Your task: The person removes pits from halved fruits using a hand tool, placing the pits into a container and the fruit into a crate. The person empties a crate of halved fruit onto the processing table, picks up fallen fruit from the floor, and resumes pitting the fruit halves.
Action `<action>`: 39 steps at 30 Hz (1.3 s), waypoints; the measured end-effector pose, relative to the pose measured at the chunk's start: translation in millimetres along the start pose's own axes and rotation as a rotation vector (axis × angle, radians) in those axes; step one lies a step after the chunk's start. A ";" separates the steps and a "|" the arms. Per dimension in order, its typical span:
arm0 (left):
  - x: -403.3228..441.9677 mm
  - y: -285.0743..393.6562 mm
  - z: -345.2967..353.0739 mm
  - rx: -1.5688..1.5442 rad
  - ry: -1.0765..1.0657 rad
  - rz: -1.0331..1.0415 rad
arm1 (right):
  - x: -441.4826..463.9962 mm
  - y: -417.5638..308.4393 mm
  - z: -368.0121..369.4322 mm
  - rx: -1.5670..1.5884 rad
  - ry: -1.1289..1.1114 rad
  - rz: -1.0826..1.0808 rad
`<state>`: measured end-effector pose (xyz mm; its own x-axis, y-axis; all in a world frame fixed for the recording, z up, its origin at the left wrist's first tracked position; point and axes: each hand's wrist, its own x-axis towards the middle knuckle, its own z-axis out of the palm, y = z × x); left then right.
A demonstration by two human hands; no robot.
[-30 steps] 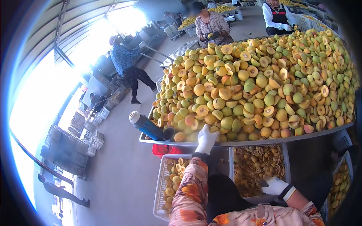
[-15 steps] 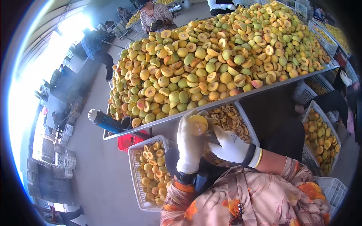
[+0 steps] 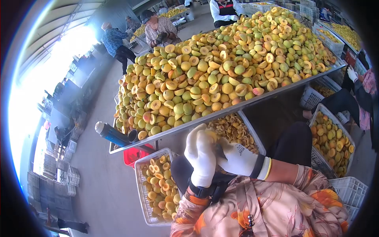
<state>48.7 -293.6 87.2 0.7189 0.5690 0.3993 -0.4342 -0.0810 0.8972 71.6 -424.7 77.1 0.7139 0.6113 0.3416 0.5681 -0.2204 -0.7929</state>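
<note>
Head cam, gloved left hand (image 3: pixel 200 153) clamping a yellow fruit (image 3: pixel 212 136), mostly hidden, gloved right hand (image 3: pixel 239 158) tucking in right beside it, honestly can't tell what that one's gripping, fruit pile (image 3: pixel 209 79) sitting on the table (image 3: pixel 237 105) ahead, crate (image 3: pixel 141 191) of halves resting lower left

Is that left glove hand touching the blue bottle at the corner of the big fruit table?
Apart. The head view shows it: grey floor is plainly visible between the left hand and the blue bottle.
</note>
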 end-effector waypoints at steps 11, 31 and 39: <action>9.3 15.7 -1.1 0.024 -0.097 -0.082 | 11.1 15.7 -10.2 0.136 -0.257 0.032; 28.6 1.5 13.1 -0.378 -0.249 -0.456 | 27.5 29.8 -47.5 1.448 -0.986 0.600; 30.7 -77.5 -200.1 0.849 0.005 0.211 | 9.0 136.9 -2.0 -0.139 -0.631 0.302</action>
<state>-4.1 -106.1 -7.9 0.6659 0.4765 0.5741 -0.0054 -0.7664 0.6424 156.6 -450.9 -27.3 0.4990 0.8224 -0.2733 0.4599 -0.5186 -0.7208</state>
